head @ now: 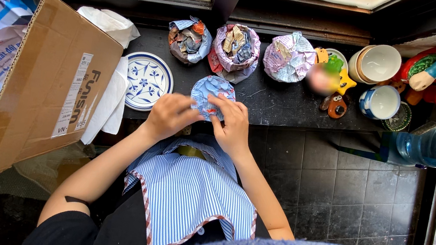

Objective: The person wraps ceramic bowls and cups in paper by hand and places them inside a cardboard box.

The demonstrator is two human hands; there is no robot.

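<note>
Left hand and right hand grip paper-wrapped round item at ledge edge; patterned plate just left.

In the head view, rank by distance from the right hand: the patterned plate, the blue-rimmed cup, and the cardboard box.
From the right hand, nearest first:
1. Patterned plate, on the ledge to its left.
2. Blue-rimmed cup, on the ledge to its right.
3. Cardboard box, far left, past the plate.

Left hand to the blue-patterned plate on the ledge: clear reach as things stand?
Probably yes. The left hand is busy on the paper-wrapped round item, but the plate lies just beside it with nothing between them.
</note>
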